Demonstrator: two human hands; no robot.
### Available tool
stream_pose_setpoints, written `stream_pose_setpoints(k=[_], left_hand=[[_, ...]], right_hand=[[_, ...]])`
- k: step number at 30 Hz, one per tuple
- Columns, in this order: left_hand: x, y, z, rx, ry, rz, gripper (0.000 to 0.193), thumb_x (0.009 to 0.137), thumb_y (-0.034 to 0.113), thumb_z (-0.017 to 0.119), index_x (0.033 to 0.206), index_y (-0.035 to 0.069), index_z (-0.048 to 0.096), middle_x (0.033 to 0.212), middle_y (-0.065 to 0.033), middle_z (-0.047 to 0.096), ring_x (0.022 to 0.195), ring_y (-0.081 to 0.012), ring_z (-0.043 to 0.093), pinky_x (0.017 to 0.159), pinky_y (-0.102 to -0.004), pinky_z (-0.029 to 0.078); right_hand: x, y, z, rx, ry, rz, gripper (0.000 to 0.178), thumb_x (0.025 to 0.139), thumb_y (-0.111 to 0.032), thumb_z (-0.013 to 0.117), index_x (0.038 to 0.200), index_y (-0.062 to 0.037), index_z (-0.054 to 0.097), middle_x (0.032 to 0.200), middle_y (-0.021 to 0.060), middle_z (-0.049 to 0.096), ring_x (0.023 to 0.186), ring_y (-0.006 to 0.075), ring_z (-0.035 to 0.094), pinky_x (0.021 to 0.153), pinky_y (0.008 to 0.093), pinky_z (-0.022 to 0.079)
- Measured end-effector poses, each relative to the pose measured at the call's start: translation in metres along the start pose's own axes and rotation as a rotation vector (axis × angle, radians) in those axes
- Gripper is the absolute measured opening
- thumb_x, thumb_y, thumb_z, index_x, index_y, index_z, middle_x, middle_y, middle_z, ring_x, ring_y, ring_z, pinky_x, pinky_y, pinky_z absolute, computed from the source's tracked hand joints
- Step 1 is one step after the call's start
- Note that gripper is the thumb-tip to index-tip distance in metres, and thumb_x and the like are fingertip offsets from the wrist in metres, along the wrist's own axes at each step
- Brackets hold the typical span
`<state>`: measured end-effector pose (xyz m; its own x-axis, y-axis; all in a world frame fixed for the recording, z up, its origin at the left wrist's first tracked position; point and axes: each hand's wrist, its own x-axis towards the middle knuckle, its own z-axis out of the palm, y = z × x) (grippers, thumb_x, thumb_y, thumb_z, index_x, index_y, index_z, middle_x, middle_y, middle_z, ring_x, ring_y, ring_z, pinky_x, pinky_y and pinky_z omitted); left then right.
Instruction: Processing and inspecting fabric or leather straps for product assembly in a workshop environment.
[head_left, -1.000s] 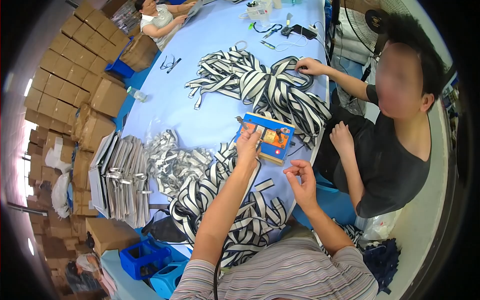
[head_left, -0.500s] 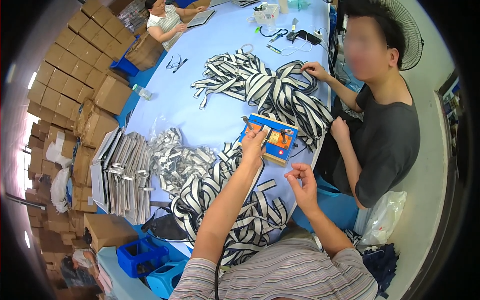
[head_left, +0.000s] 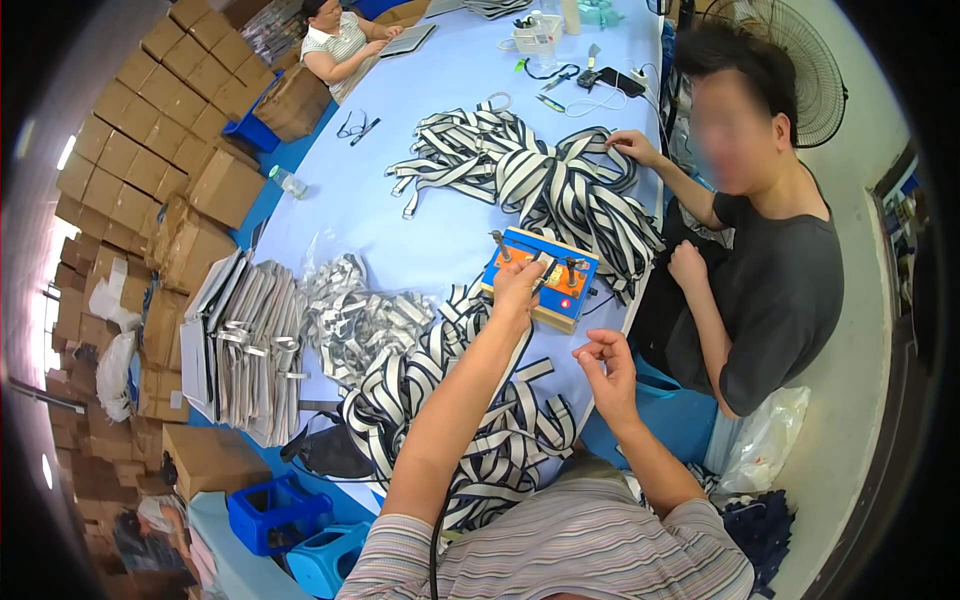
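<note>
My left hand (head_left: 516, 292) is closed on the end of a white webbing strap with dark edges (head_left: 524, 345). Its fingers rest over a small blue and orange machine (head_left: 566, 303) on a wooden base, which has upright posts on top. Part of the strap is hidden under those fingers. To the right of the machine, near the table edge, my right hand (head_left: 610, 372) hangs in the air. Its fingers are loosely bent, the thumb stands apart, and nothing shows in it. A heap of similar straps (head_left: 400, 385) lies beneath and beside my left forearm.
Beyond the machine lies a large bundle of straps (head_left: 560, 180); a co-worker (head_left: 780, 270) on the right touches it. Clear-bagged straps (head_left: 365, 315) and stacked flat grey pieces (head_left: 255, 350) are on the left. Another person (head_left: 340, 45) sits at the far end. Blue stools (head_left: 275, 515) stand below.
My left hand has turned slightly over the machine, with the strap still in its fingers. My right hand stays almost in place. The whole view has shifted a little.
</note>
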<state>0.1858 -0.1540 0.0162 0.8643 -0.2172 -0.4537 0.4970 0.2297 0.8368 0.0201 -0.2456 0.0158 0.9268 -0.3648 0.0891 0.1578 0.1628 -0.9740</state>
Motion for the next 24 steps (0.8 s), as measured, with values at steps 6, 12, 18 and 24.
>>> stream_pose_setpoints(k=[6, 12, 18, 24], left_hand=[[-0.0075, 0.0034, 0.0067, 0.026, 0.024, 0.022, 0.010, 0.072, 0.011, 0.061, 0.071, 0.009, 0.051, 0.059, 0.0043, 0.048, 0.041, -0.0033, 0.039, 0.033, -0.0174, 0.022], [-0.0057, 0.0042, 0.0081, -0.002, 0.014, 0.038, 0.008, 0.073, 0.011, 0.059, 0.072, 0.009, 0.052, 0.059, 0.0043, 0.049, 0.041, -0.0025, 0.040, 0.033, -0.0172, 0.023], [-0.0006, 0.0005, 0.0027, -0.029, -0.011, 0.026, 0.008, 0.074, 0.012, 0.059, 0.074, 0.008, 0.051, 0.061, 0.0034, 0.049, 0.041, -0.0030, 0.037, 0.032, -0.0176, 0.021], [-0.0055, -0.0015, 0.0012, -0.014, 0.028, 0.005, 0.009, 0.074, 0.011, 0.059, 0.073, 0.007, 0.050, 0.062, 0.0023, 0.048, 0.040, -0.0046, 0.036, 0.031, -0.0187, 0.021]], right_hand=[[-0.0018, 0.0012, -0.0008, -0.016, 0.005, 0.019, 0.025, 0.078, -0.001, 0.052, 0.102, -0.0014, 0.044, 0.080, 0.0063, 0.055, 0.075, 0.0110, 0.053, 0.069, 0.0220, 0.041], [-0.0026, 0.0013, -0.0018, 0.012, 0.003, 0.015, 0.025, 0.079, -0.001, 0.052, 0.102, -0.0014, 0.044, 0.080, 0.0066, 0.055, 0.074, 0.0105, 0.053, 0.069, 0.0217, 0.040], [-0.0041, 0.0033, -0.0041, 0.002, 0.009, 0.033, 0.026, 0.079, -0.002, 0.052, 0.103, -0.0011, 0.043, 0.080, 0.0066, 0.055, 0.074, 0.0102, 0.053, 0.069, 0.0216, 0.040], [-0.0048, 0.0035, -0.0065, 0.023, 0.020, 0.046, 0.025, 0.080, -0.003, 0.052, 0.103, -0.0010, 0.043, 0.079, 0.0063, 0.055, 0.074, 0.0101, 0.053, 0.069, 0.0216, 0.040]])
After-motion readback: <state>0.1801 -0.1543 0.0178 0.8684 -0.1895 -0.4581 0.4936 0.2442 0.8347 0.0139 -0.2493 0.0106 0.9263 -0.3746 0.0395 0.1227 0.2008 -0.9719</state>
